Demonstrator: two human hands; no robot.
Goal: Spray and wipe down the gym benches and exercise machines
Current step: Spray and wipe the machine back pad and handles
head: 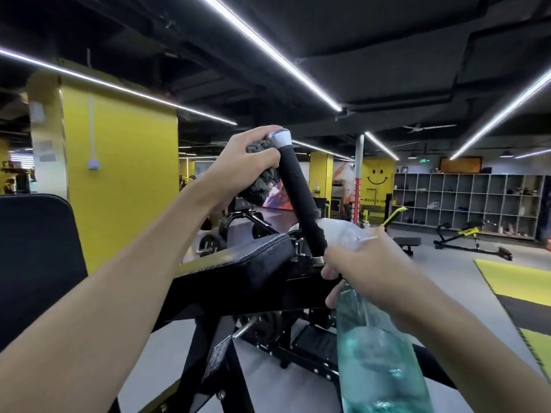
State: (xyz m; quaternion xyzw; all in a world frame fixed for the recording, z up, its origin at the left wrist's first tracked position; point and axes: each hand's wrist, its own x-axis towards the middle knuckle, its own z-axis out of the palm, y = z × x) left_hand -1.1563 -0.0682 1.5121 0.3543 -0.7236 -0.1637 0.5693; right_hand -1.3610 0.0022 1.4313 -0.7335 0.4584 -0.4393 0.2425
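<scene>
the left hand (241, 165) clamps a dark cloth (262, 186), half hidden in its fingers (256, 137), against the top of the black machine handle (301, 201). the right hand (366, 272) grips the spray bottle (378, 353) by the neck, its base cut off.

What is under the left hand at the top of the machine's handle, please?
A dark grey cloth, bunched against the black handle just below its silver cap. The left hand grips it and covers its middle, so how far it wraps the handle is hidden.

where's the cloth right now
Head view, just left of centre: the cloth is bunched in the left hand, pressed against the top of the black handle, up-left of the bottle.
</scene>
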